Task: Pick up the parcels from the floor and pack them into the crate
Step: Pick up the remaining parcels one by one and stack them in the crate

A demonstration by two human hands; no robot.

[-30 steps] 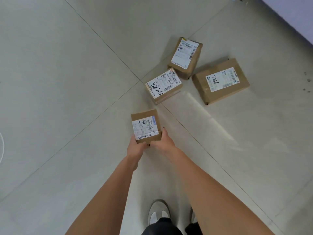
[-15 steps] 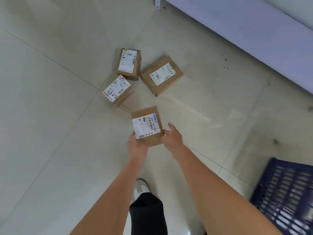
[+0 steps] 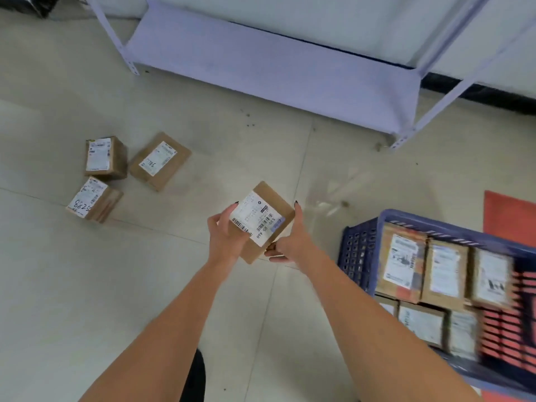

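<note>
I hold a small brown cardboard parcel (image 3: 262, 220) with a white barcode label above the floor, tilted. My left hand (image 3: 227, 236) grips its left side and my right hand (image 3: 293, 239) grips its right side and lower corner. Three more brown parcels lie on the tiles to the left: one with a printed label (image 3: 105, 157), one marked in pen (image 3: 159, 161), and one marked "5288" (image 3: 93, 199). The blue slatted crate (image 3: 359, 250) stands at the right and holds several labelled parcels in rows.
A pale lilac metal shelf unit (image 3: 269, 65) runs along the far side, its leg (image 3: 401, 140) standing near the crate. An orange-red mat (image 3: 507, 216) lies behind the crate. My dark trouser leg (image 3: 193, 378) shows at the bottom.
My view has swung right, so the crate and shelf came into sight and the floor parcels slid left. The held parcel has turned clockwise between my hands.
</note>
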